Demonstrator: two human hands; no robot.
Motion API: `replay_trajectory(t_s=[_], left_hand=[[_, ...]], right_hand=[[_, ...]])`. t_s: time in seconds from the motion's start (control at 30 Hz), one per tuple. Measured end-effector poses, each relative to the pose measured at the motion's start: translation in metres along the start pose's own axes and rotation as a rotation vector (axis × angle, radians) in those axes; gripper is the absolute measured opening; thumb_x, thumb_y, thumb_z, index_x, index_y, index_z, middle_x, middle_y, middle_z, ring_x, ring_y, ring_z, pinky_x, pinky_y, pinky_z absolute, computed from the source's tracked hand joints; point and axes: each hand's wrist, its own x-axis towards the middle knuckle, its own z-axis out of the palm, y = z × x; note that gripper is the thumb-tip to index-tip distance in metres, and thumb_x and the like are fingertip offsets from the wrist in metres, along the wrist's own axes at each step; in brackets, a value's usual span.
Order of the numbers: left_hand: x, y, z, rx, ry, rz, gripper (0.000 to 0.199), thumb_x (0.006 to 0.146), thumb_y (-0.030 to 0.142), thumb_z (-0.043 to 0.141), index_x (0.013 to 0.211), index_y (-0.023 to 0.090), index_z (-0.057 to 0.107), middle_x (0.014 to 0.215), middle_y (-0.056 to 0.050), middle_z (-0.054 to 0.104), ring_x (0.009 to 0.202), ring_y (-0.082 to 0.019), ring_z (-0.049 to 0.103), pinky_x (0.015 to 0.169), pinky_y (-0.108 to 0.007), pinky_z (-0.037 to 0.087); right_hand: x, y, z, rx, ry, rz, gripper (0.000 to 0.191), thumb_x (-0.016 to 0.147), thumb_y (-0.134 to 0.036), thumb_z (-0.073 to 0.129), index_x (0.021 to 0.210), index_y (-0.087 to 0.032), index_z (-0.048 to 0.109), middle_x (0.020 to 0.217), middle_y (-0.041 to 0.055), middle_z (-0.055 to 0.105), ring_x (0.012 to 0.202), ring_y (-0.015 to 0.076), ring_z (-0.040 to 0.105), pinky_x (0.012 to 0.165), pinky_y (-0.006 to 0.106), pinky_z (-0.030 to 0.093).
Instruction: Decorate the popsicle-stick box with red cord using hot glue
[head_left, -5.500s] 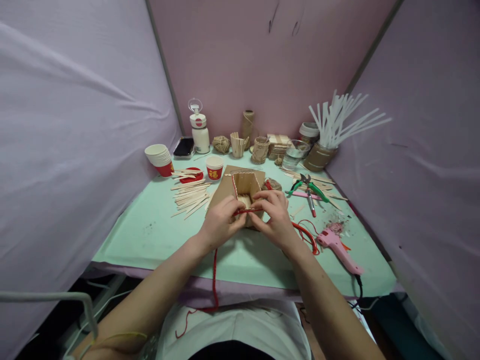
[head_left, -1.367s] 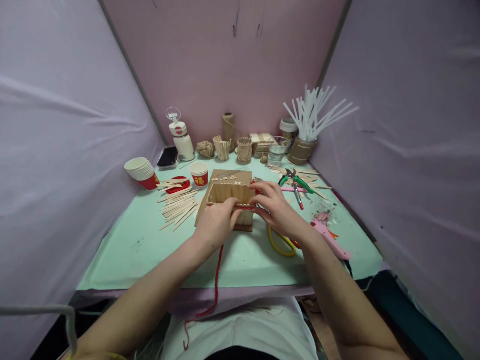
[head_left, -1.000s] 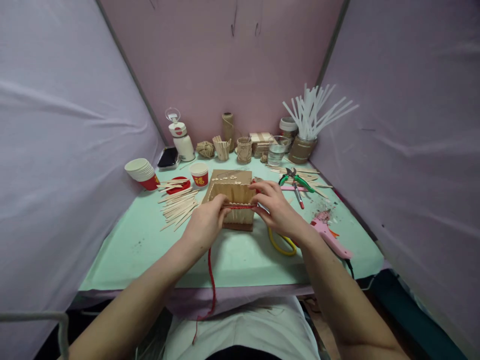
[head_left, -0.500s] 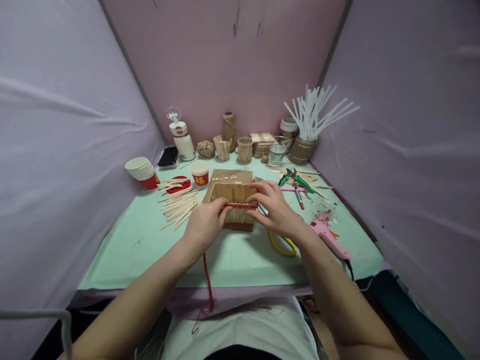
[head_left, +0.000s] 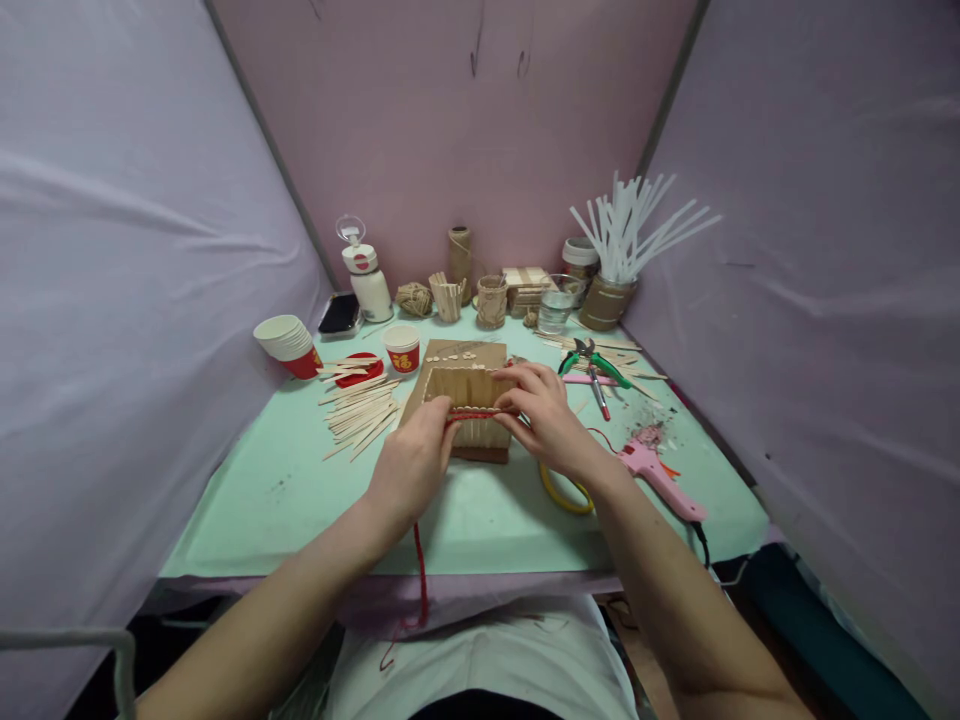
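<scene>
A small open box made of wooden sticks (head_left: 480,432) stands on a sheet of brown cardboard (head_left: 457,352). Along its front wall, just below the top edge, runs a red cord (head_left: 474,414). At the front left corner, my left hand (head_left: 420,452) pinches the cord; the cord's tail hangs from under that hand over the table's front edge. My right hand (head_left: 538,412) has its thumb and fingers closed on the cord at the front right corner, partly covering the box's right side.
Loose wooden sticks (head_left: 361,412) lie left, near a red-and-white paper cup (head_left: 402,350) and stacked cups (head_left: 286,345). Right are green-handled pliers (head_left: 592,362), a pink glue gun (head_left: 660,475) and a yellow loop (head_left: 562,492). Jars, twine and a water bowl (head_left: 555,302) line the back.
My left hand has turned a little more upright at the box's left corner. My right fingers have shifted slightly left along the cord. The box stays on the cardboard.
</scene>
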Motion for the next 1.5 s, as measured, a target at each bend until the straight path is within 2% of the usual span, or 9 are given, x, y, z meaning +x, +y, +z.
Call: replay_trajectory(t_s=[0.13, 0.27, 0.37, 0.53, 0.67, 0.87, 1.03, 1.23, 1.5], left_hand=[[0.0, 0.003, 0.002, 0.008, 0.045, 0.091, 0.01, 0.095, 0.023, 0.048, 0.091, 0.019, 0.057, 0.091, -0.007, 0.062, 0.083, -0.02, 0.063, 0.068, -0.029, 0.051], [0.007, 0.006, 0.005, -0.071, 0.136, 0.07, 0.019, 0.092, 0.025, 0.056, 0.109, 0.017, 0.058, 0.116, -0.013, 0.058, 0.1, -0.022, 0.062, 0.078, -0.031, 0.053], [0.016, 0.005, 0.008, -0.19, 0.067, 0.037, 0.028, 0.09, 0.025, 0.059, 0.117, 0.017, 0.057, 0.123, -0.013, 0.061, 0.109, -0.023, 0.061, 0.088, -0.033, 0.052], [0.034, 0.002, 0.004, -0.387, -0.242, -0.12, 0.019, 0.09, 0.033, 0.056, 0.094, 0.019, 0.069, 0.085, -0.005, 0.073, 0.077, -0.019, 0.068, 0.073, -0.028, 0.051], [0.045, 0.006, -0.015, -0.504, -0.337, -0.216, 0.024, 0.088, 0.039, 0.055, 0.08, 0.02, 0.067, 0.049, 0.005, 0.057, 0.043, -0.014, 0.055, 0.054, -0.025, 0.045], [0.05, 0.014, -0.039, -0.537, -0.344, -0.281, 0.023, 0.084, 0.041, 0.058, 0.076, 0.02, 0.064, 0.047, 0.007, 0.054, 0.037, -0.012, 0.052, 0.048, -0.024, 0.041], [0.045, 0.009, -0.027, -0.542, -0.39, -0.32, 0.027, 0.084, 0.044, 0.056, 0.078, 0.02, 0.065, 0.046, 0.007, 0.053, 0.038, -0.013, 0.054, 0.047, -0.023, 0.039], [0.043, 0.009, -0.023, -0.543, -0.383, -0.332, 0.026, 0.085, 0.042, 0.055, 0.081, 0.02, 0.066, 0.046, 0.007, 0.054, 0.039, -0.013, 0.054, 0.048, -0.024, 0.039], [0.043, 0.009, -0.024, -0.537, -0.395, -0.34, 0.026, 0.084, 0.044, 0.056, 0.08, 0.02, 0.065, 0.046, 0.007, 0.055, 0.039, -0.013, 0.053, 0.049, -0.024, 0.04]], right_hand=[[0.0, 0.001, 0.001, 0.001, 0.002, 0.001, 0.006, 0.089, -0.023, 0.061, 0.084, -0.022, 0.063, 0.129, 0.0092, 0.061, 0.125, 0.0299, 0.044, 0.105, 0.054, 0.034], [0.0, 0.0, 0.0, 0.01, 0.0, 0.006, 0.006, 0.09, -0.024, 0.06, 0.085, -0.022, 0.064, 0.129, 0.0091, 0.062, 0.124, 0.0291, 0.044, 0.105, 0.053, 0.034], [-0.001, 0.001, 0.0, 0.024, -0.003, 0.009, 0.006, 0.09, -0.024, 0.06, 0.085, -0.023, 0.064, 0.128, 0.009, 0.062, 0.124, 0.0285, 0.044, 0.106, 0.053, 0.034], [0.0, 0.002, 0.001, 0.059, -0.005, 0.024, 0.008, 0.091, -0.025, 0.058, 0.084, -0.024, 0.062, 0.129, 0.0087, 0.061, 0.125, 0.0292, 0.043, 0.106, 0.055, 0.033], [0.008, 0.0, -0.01, 0.144, -0.003, 0.032, 0.008, 0.092, -0.025, 0.056, 0.085, -0.024, 0.06, 0.126, 0.0091, 0.061, 0.122, 0.0282, 0.045, 0.103, 0.052, 0.037], [0.015, -0.006, -0.02, 0.277, -0.024, 0.022, 0.009, 0.094, -0.025, 0.053, 0.089, -0.022, 0.059, 0.128, 0.0095, 0.058, 0.125, 0.0238, 0.045, 0.105, 0.044, 0.037], [0.004, 0.001, -0.009, 0.335, -0.031, 0.078, 0.005, 0.091, -0.026, 0.059, 0.093, -0.022, 0.061, 0.129, 0.0105, 0.057, 0.128, 0.025, 0.045, 0.108, 0.048, 0.035], [-0.007, 0.013, -0.007, 0.46, 0.003, 0.121, 0.026, 0.089, -0.03, 0.062, 0.114, -0.025, 0.059, 0.137, 0.0112, 0.052, 0.134, 0.0245, 0.043, 0.11, 0.047, 0.035], [-0.006, 0.009, -0.007, 0.491, -0.01, 0.158, 0.012, 0.095, -0.03, 0.052, 0.097, -0.023, 0.062, 0.128, 0.0102, 0.059, 0.127, 0.0227, 0.05, 0.107, 0.045, 0.038]])
